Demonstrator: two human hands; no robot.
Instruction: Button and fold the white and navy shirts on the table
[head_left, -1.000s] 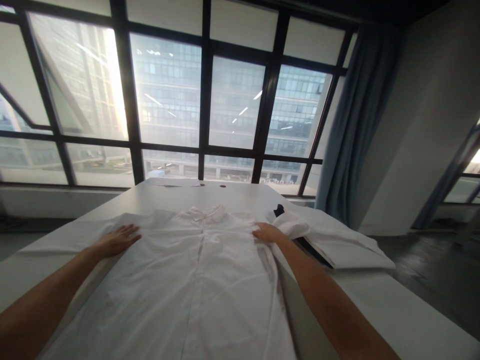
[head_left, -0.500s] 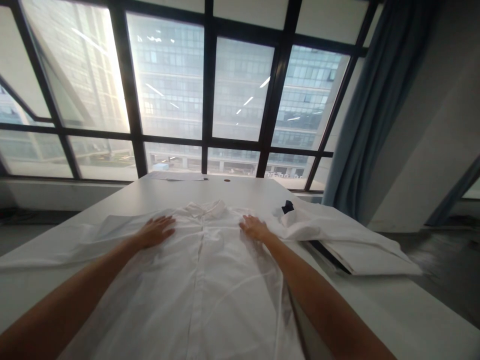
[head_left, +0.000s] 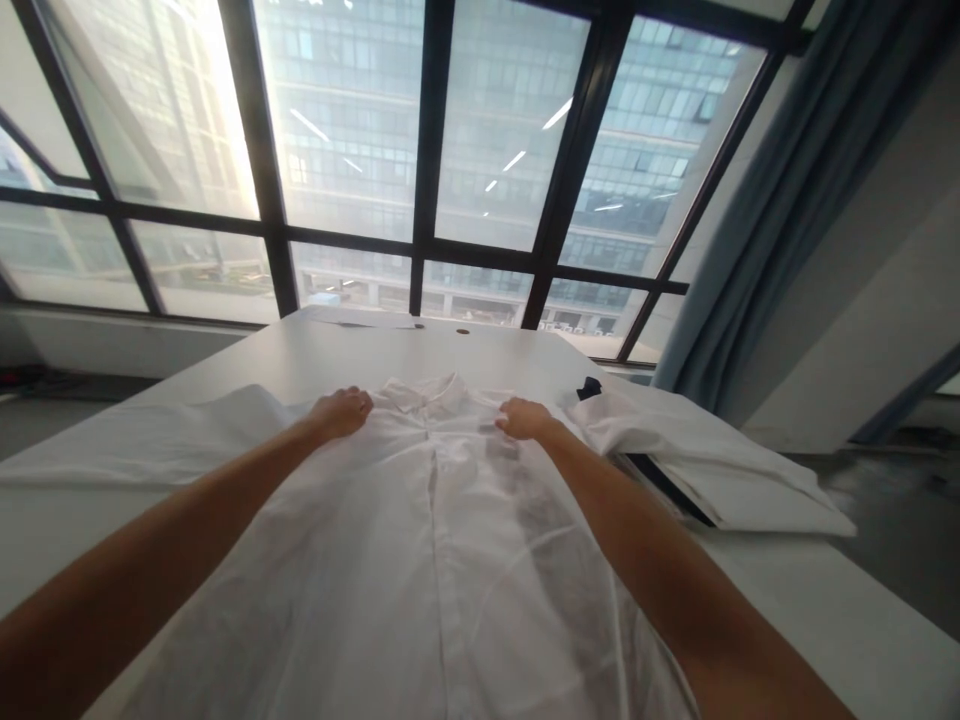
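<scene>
A white button-up shirt (head_left: 427, 560) lies spread face up on a white table (head_left: 330, 350), its collar (head_left: 424, 390) at the far end. My left hand (head_left: 341, 410) rests on the shirt's left shoulder beside the collar, fingers curled onto the cloth. My right hand (head_left: 525, 418) sits on the right shoulder, fingers bent and pinching the fabric. The left sleeve (head_left: 150, 440) stretches out to the left. The right sleeve (head_left: 675, 430) lies out to the right.
More white cloth and a flat white sheet (head_left: 750, 500) lie at the table's right edge, over a dark gap. A small black object (head_left: 589, 387) sits near the right sleeve. Large windows (head_left: 420, 150) and a blue-grey curtain (head_left: 757, 220) stand beyond the table.
Both hands slid inward and up the shirt from its outer sides to the shoulders by the collar, and their fingers curled from flat to bent. The view tilted down.
</scene>
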